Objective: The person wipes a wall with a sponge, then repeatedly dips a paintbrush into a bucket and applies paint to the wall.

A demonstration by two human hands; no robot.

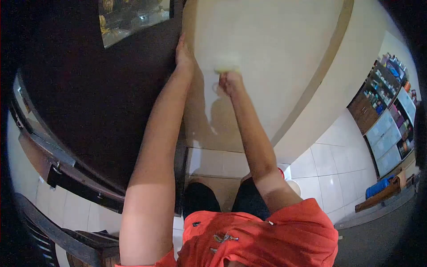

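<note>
My right hand (231, 82) is closed around a pale yellow, pad-like thing (227, 69). It is pressed up against the cream wall (271, 58) and blurred by motion, so its exact kind does not show. To the left, my left hand (183, 57) rests with fingers stretched upward where the dark panel (111, 102) meets that wall. Below the right hand, a shadow and pale shiny streaks (212, 129) show on the wall.
Beside my right elbow are a red rim (281, 172) and a whitish round container (293, 188) on the tiled floor (331, 182). Shelves with many items (382, 98) stand far right. A dark chair (58, 231) and a drawer (80, 184) are at lower left.
</note>
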